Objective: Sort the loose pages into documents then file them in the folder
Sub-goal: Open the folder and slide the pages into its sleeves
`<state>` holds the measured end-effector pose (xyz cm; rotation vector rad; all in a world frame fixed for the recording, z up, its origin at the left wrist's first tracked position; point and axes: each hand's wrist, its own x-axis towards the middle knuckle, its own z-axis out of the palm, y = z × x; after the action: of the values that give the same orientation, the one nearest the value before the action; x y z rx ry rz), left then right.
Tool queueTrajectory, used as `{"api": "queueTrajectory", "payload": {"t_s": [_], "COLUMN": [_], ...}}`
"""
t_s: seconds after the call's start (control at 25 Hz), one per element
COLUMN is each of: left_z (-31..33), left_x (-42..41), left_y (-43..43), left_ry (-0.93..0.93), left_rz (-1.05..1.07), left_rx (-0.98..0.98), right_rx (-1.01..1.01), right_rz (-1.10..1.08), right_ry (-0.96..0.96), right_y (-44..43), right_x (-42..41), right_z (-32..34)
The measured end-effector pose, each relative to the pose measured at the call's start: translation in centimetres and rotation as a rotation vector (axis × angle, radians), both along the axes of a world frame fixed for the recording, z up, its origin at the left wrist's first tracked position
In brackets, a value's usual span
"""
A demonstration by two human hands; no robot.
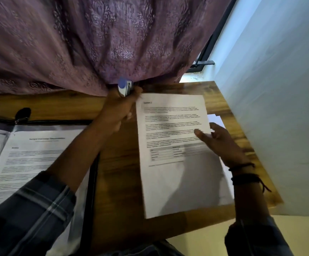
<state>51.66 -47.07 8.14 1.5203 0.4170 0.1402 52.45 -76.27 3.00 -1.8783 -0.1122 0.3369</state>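
A stack of printed pages lies on the right half of the wooden table. My left hand grips a blue and silver stapler at the stack's top left corner. Resting on the right edge of the stack, my right hand has its thumb pressed flat on the top sheet. An open black folder sits at the left, with a printed page showing inside a clear sleeve. My left forearm crosses over the folder's right side.
A purple patterned curtain hangs down to the table's far edge, just behind the stapler. A pale wall runs close along the table's right side. More white sheets poke out under the stack's right edge.
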Motion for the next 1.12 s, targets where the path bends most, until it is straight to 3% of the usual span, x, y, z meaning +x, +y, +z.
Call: {"api": "queueTrajectory", "payload": {"t_s": [0.2, 0.28, 0.36, 0.52, 0.68, 0.84, 0.96, 1.12], "left_z": [-7.5, -9.0, -9.6, -9.5, -9.6, -9.8, -9.7, -10.3], "left_x": [-2.0, -3.6, -4.3, -3.8, -3.4, -3.7, -3.9, -4.0], "left_y": [-7.2, -9.4, -10.9, -12.1, -11.4, -11.1, -10.7, -10.1], "left_ry": [0.347, 0.422, 0.43, 0.442, 0.466, 0.478, 0.479, 0.482], "left_rz": [-0.065, -0.08, -0.087, -0.086, -0.081, -0.083, -0.077, -0.112], "left_rx": [0.012, 0.027, 0.046, 0.05, 0.08, 0.074, 0.12, 0.231], "right_rx": [-0.521, -0.769, -0.859, -0.873, -0.827, -0.879, -0.842, -0.756], "right_rz": [-0.167, -0.284, -0.359, -0.282, -0.5, -0.356, -0.386, -0.216], "right_ry": [-0.034, -0.038, 0.039, 0.058, 0.01, 0.028, 0.033, 0.031], "right_y": [-5.7, -7.0, -7.6, -6.6, -6.6, -5.1, -4.2, -2.9], "right_x": [3.8, 3.9, 3.3, 3.4, 3.4, 2.5, 1.8, 1.0], "right_z": [-4.3, -5.2, -5.5, -8.1, -8.1, -7.1, -7.1, -10.0]}}
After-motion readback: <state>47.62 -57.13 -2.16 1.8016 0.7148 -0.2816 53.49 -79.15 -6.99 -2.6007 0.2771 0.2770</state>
